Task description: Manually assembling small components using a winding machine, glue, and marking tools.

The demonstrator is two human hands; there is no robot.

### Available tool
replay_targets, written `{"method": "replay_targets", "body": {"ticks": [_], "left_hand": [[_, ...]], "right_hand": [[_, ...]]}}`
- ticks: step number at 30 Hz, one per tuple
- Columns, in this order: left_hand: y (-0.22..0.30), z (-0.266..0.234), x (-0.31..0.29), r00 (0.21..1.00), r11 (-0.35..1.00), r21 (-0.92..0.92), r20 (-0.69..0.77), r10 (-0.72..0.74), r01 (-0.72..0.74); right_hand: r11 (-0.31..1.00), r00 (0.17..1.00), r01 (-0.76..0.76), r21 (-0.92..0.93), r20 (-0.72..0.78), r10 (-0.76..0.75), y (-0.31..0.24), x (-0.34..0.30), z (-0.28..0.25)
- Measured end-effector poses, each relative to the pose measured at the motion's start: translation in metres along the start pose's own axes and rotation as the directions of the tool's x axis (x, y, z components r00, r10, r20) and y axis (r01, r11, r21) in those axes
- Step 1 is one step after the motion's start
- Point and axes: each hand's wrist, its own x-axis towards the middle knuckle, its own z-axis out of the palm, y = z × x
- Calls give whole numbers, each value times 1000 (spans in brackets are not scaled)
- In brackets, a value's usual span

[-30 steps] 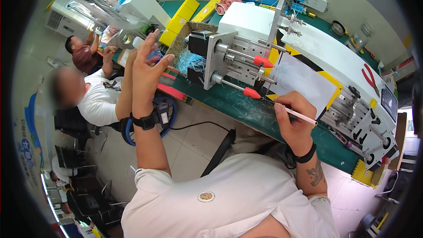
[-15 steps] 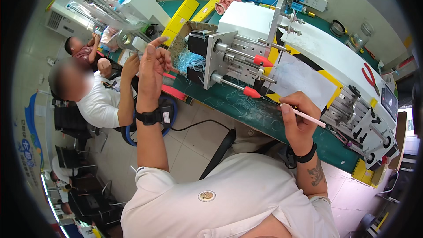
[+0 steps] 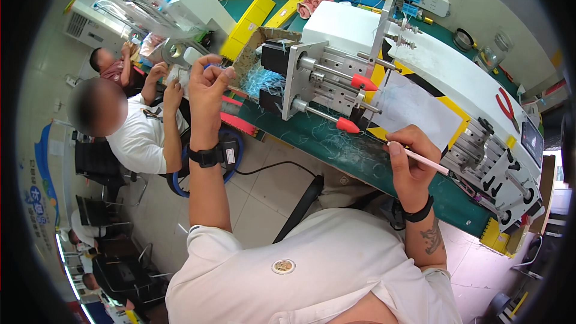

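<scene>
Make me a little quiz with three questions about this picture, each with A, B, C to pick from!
1. Where is the pink stick?
A. In the right hand
B. On the floor
C. In the left hand

2. What colour are the two cone tips on the machine's rods?
A. Blue
B. Red
C. Yellow

3. How is the left hand?
A. Flat on the bench
B. Raised, fingers bent
C. Hidden in a pocket

Answers:
1 A: the right hand grips the pink stick by the white sheet.
2 B: both cone tips are red.
3 B: the left hand is held up over the green bench edge, fingers curled; what it pinches is too small to tell.
</scene>
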Motion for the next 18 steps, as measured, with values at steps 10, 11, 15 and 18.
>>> {"method": "replay_targets", "body": {"ticks": [10, 11, 15, 18], "left_hand": [[17, 1, -1, 983, 893, 418, 148, 111, -164], [26, -1, 0, 995, 855, 518, 89, -33, -18], [14, 6, -8, 951, 705, 654, 78, 300, -275], [70, 46, -17, 954, 797, 528, -223, -203, 293]], "right_hand": [[999, 1000, -10, 39, -28, 11, 2, -3, 0], [999, 1000, -11, 37, -29, 12, 2, -4, -1], [999, 1000, -19, 29, -22, 19, 1, -3, 0], [1000, 999, -23, -12, -30, 23, 3, -1, -1]]}}
